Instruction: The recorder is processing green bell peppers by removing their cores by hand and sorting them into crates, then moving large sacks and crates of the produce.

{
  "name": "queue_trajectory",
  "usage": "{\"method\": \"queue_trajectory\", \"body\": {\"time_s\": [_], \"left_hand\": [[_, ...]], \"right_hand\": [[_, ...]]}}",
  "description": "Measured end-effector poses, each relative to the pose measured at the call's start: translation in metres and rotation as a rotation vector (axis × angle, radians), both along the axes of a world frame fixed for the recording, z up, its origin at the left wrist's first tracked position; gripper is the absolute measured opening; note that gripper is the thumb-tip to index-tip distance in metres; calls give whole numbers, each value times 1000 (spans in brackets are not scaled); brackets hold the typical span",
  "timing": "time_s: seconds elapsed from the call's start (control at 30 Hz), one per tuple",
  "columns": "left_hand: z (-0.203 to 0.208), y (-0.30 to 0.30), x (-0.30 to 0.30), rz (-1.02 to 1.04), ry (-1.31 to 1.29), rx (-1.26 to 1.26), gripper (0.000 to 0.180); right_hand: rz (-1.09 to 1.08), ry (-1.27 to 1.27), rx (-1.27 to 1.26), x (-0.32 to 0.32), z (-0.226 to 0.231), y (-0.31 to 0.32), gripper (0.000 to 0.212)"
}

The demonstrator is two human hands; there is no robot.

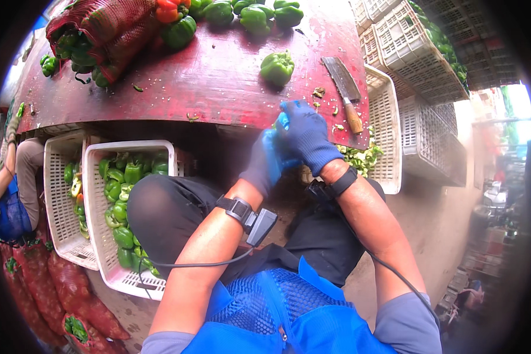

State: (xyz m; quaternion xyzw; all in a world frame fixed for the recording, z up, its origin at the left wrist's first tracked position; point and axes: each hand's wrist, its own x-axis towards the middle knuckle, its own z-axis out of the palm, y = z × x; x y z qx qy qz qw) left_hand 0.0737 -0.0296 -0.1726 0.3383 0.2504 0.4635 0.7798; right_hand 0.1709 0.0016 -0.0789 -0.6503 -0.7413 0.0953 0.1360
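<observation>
"What are the hands doing?"

"The gloved left hand (263, 158) and right hand (305, 133) meet at the near edge of the red table (200, 82). Fingers are curled in, but they cover each other, so I can't tell whether they hold anything."

"And the nearest pepper?"

"One whole green pepper (277, 68) sits on the table, just beyond the hands. The knife (341, 78) lies to its right, handle toward the person, with small scraps around it."

"What else crowds the table?"

"A red mesh sack (115, 35) of green peppers fills the far left; more whole peppers (255, 19) and a red one (168, 10) line the far side."

"The containers?"

"At the left, a white crate (95, 218) holds green peppers, some cut open; the left knee (162, 206) hides part of it. Beside it, another crate (54, 189) has green and reddish pieces. At the right, a third crate (392, 124) holds pale green trimmings (363, 159)."
</observation>
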Motion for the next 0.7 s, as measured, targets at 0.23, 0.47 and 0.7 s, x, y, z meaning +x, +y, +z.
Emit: {"method": "queue_trajectory", "body": {"time_s": [0.23,0.47,0.7], "left_hand": [[26,5,10,309,493,440,27],[73,16,3,141,1304,987,21],[132,20,-16,121,1488,1086,18]], "right_hand": [[-18,-173,-57,-15,4,0,29],[-26,-370,53,-24,-11,3,33],[-61,-366,-22,-33,-6,15,20]]}}
